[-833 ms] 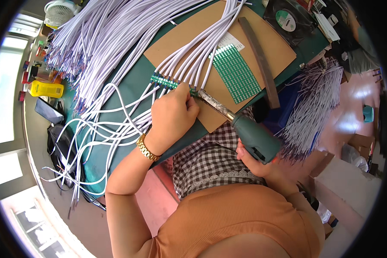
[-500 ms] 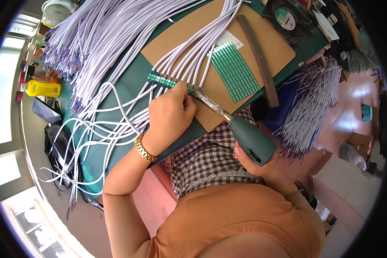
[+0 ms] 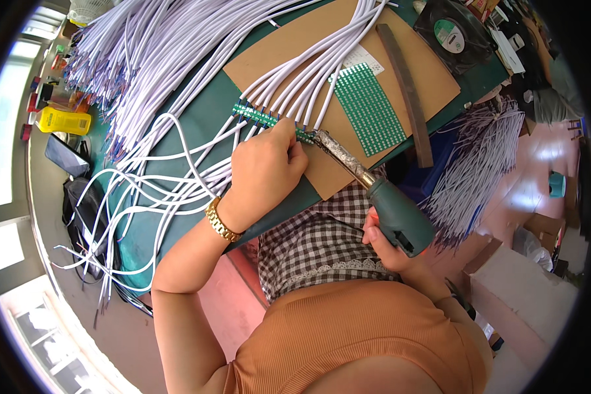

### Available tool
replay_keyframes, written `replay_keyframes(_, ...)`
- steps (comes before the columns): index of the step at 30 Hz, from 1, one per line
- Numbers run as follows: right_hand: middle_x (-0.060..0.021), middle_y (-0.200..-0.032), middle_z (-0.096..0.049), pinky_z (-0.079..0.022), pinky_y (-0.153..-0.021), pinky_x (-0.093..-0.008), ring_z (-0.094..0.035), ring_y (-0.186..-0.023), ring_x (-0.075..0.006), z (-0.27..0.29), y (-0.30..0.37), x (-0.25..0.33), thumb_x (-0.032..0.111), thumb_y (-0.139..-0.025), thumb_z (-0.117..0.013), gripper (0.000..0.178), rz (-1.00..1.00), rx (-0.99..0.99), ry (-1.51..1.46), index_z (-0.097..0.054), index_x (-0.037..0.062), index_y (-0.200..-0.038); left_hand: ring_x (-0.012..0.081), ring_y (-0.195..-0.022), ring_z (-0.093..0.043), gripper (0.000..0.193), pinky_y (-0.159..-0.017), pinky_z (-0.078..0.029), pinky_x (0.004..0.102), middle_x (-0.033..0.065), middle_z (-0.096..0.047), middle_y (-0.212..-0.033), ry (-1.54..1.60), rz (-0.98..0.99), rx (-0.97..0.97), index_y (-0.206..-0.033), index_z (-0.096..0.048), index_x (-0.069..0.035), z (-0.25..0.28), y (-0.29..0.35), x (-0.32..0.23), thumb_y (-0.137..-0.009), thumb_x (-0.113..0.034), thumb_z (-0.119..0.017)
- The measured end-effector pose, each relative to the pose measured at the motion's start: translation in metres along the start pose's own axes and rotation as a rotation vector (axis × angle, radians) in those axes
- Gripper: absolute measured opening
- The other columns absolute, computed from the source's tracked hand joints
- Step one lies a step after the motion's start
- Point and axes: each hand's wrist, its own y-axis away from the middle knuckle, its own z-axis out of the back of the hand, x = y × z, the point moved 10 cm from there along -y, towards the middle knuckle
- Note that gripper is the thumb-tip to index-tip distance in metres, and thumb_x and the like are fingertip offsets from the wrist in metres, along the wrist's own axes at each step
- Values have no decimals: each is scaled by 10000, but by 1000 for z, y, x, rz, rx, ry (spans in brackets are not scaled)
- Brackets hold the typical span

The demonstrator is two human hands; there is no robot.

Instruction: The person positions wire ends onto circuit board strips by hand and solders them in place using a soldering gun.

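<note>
My left hand (image 3: 268, 163), with a gold watch at the wrist, is closed in a pinch over a narrow green circuit board strip (image 3: 256, 115). What its fingertips hold is hidden. White cables (image 3: 294, 84) join the strip's far side, and more white cables (image 3: 200, 180) run from its near side, passing partly beneath the hand. My right hand (image 3: 384, 244) is wrapped round the dark green handle of a soldering iron (image 3: 400, 217). The iron's shaft slants up and left, its tip at the strip's right end, close to my left fingertips.
A brown cardboard sheet (image 3: 433, 85) lies under the work, bearing a green perforated board (image 3: 369, 111) and a dark bar (image 3: 407, 98). A large bundle of white cables (image 3: 157, 59) covers the far left. A solder reel (image 3: 449, 36) sits far right; another cable bundle (image 3: 476, 171) hangs right.
The whole view has shifted slightly. My right hand and the soldering iron have moved a little to the right relative to the strip. My left hand stays pinched at the strip.
</note>
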Motion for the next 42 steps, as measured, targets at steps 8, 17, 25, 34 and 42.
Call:
replay_keyframes(8, -80, -841, -572, -494, -591, -266, -568, -670, -112, -4, 5, -14, 25, -873, -565, 268, -102, -11, -174, -518, 2, -1136, 271, -501, -564, 147, -480, -434, 369, 100, -559, -584, -1, -18, 3, -724, -514, -49, 1, 1, -1, -758, -84, -653)
replay_keyframes(17, -100, -823, -573, -487, -576, -269, -569, -661, -122, 2, -3, -1, 18, -875, -544, 269, -66, -46, -226, -513, 3, -1142, 281, -512, -564, 138, -487, -435, 375, 110, -559, -589, 13, -37, 22, -741, -519, -44, 2, 0, -1, -783, -80, -645)
replay_keyframes(25, -32, -812, -542, -460, -601, -246, -528, -666, -88, 6, -3, -15, 22, -864, -581, 137, -310, -126, -387, -522, 16, -988, 330, -583, -575, 188, -506, -446, 399, 142, -580, -710, -121, -161, 78, -789, -505, -33, 8, 11, -26, -844, -153, -638)
replay_keyframes(34, -36, -829, -552, -463, -600, -245, -554, -676, -90, 17, -10, -9, 31, -876, -571, 115, -219, -112, -354, -521, 16, -978, 368, -772, -590, 142, -661, -467, 447, 183, -603, -824, -405, 31, -146, -827, -549, -4, 91, -62, 110, -856, -133, -601)
replay_keyframes(42, -85, -914, -580, -484, -587, -262, -593, -710, -113, 22, -12, -12, 75, -903, -535, 258, -113, -67, -286, -488, 18, -1151, 331, -734, -535, 71, -684, -434, 381, 185, -552, -791, -134, 47, -326, -905, -527, 28, 142, -43, 112, -897, -23, -478)
